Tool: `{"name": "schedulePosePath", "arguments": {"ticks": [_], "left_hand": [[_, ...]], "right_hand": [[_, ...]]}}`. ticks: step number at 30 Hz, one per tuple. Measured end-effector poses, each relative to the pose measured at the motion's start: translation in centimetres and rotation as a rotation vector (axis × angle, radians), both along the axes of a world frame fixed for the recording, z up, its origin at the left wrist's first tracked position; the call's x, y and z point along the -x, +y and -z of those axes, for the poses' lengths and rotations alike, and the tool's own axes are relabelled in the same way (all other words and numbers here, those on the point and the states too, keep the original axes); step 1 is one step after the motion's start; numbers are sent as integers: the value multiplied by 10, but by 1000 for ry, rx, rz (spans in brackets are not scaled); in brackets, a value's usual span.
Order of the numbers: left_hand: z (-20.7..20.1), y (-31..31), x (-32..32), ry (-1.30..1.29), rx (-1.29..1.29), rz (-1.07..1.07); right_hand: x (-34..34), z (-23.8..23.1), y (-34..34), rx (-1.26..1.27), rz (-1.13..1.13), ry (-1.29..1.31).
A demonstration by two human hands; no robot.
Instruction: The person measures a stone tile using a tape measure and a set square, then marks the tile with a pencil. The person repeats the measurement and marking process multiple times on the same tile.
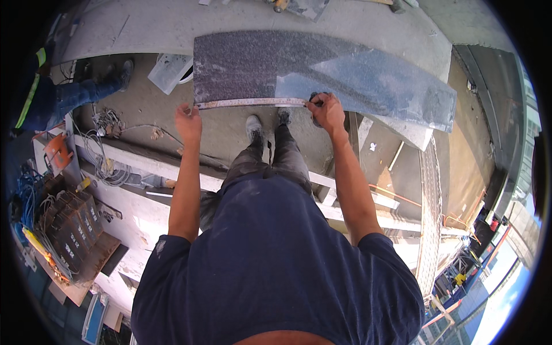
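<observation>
A long dark grey speckled stone slab lies ahead of me, its polished top reflecting sky. Along its near edge runs the extended blade of a tape measure. My right hand grips the dark case of this tape near the middle of that edge. At the slab's near left corner, my left hand is closed, with its fingertips at the end of the blade. The exact pinch there is too small to make out.
Left of the slab stands a white bucket; beyond it is another person's jeans-clad leg. Cables lie at left, near stacked rusty weights. A pale woven strap hangs at right. Tools rest on the far concrete.
</observation>
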State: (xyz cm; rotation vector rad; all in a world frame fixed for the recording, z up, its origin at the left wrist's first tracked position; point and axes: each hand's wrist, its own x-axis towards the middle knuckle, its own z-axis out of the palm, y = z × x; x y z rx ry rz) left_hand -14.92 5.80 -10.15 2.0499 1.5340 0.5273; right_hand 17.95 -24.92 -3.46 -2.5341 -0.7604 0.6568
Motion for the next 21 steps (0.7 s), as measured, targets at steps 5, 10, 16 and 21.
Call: {"name": "schedulePosePath", "arguments": {"ticks": [5, 10, 16, 21], "left_hand": [[-48, -48, -60, -92, -110, 413], [-59, -119, -155, -305, 214, 786], [-54, -175, -227, -258, 257, 936], [-66, -196, -218, -132, 309, 855]], "right_hand": [[2, -8, 5, 16, 41, -10], [-6, 0, 4, 19, 26, -19], [-20, -5, 12, 74, 68, 85], [-32, 8, 12, 93, 109, 217]]}}
